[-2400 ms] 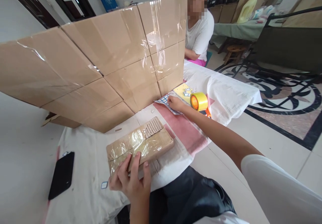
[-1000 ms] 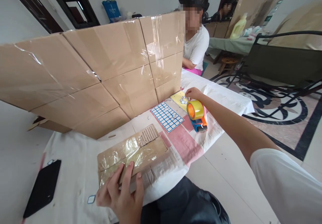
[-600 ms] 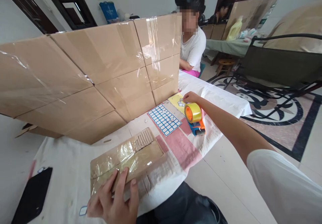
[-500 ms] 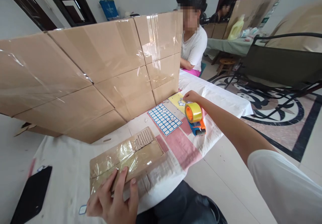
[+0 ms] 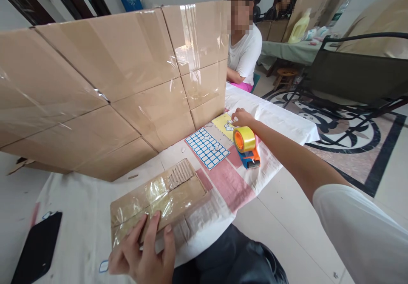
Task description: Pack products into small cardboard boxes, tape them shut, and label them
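Observation:
My left hand (image 5: 147,248) lies with fingers spread on the near side of a flat cardboard box (image 5: 178,197), which is covered with clear tape. My right hand (image 5: 243,116) reaches over a yellow sheet (image 5: 219,122) that bears small white pieces (image 5: 229,127). Its fingers are curled together at the sheet's far right edge; what they pinch, if anything, is too small to make out. Just below the right wrist stands a tape dispenser (image 5: 250,158) with a roll of yellowish tape (image 5: 245,140). Left of it lies a sheet of blue-edged labels (image 5: 207,148) with small bits on top.
A tall wall of taped cardboard boxes (image 5: 140,71) stands along the table's far side. A black phone-like slab (image 5: 38,248) lies at left, near a loose blue-edged label (image 5: 103,266). Beyond the boxes sits a person (image 5: 247,54). A folding chair (image 5: 353,73) stands at right.
My view has shifted slightly, so the boxes appear higher and further left. My right hand's fingers have shifted a little over the yellow sheet. The left hand stays on the box.

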`<control>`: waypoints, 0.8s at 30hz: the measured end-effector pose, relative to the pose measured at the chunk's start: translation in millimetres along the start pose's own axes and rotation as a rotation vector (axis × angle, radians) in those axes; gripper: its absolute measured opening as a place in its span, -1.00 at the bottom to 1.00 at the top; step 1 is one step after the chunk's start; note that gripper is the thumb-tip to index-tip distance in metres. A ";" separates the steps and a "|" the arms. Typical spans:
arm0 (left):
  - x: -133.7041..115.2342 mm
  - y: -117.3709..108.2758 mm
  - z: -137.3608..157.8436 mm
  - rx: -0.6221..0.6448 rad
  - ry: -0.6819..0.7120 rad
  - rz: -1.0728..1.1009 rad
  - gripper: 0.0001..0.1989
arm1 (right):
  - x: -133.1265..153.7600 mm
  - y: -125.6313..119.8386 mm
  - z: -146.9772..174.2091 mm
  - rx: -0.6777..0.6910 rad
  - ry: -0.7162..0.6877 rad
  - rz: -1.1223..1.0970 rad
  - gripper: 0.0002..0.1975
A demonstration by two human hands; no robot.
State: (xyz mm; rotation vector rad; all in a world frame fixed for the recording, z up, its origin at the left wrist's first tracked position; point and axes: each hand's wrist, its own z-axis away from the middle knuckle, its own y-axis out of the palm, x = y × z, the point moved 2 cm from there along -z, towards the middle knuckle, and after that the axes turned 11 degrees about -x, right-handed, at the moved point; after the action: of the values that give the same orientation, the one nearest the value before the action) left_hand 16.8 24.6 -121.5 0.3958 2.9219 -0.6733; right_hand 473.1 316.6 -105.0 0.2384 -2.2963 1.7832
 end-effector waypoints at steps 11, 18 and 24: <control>-4.4 2.0 -2.7 -0.015 -0.001 0.000 -0.51 | 146.1 -7.0 13.4 0.149 -0.099 -0.032 -0.74; -7.1 -0.8 -0.2 -0.037 0.011 0.002 -0.53 | 175.9 43.7 42.9 0.272 0.267 0.036 -0.10; -4.6 1.2 1.2 -0.061 0.007 0.022 -0.54 | 153.3 48.1 52.5 0.209 0.368 -0.197 -0.59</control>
State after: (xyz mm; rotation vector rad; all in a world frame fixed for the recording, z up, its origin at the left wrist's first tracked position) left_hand 21.6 24.0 -122.2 0.4233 2.9320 -0.5788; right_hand 309.0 279.1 -120.3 0.1489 -1.7760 1.7916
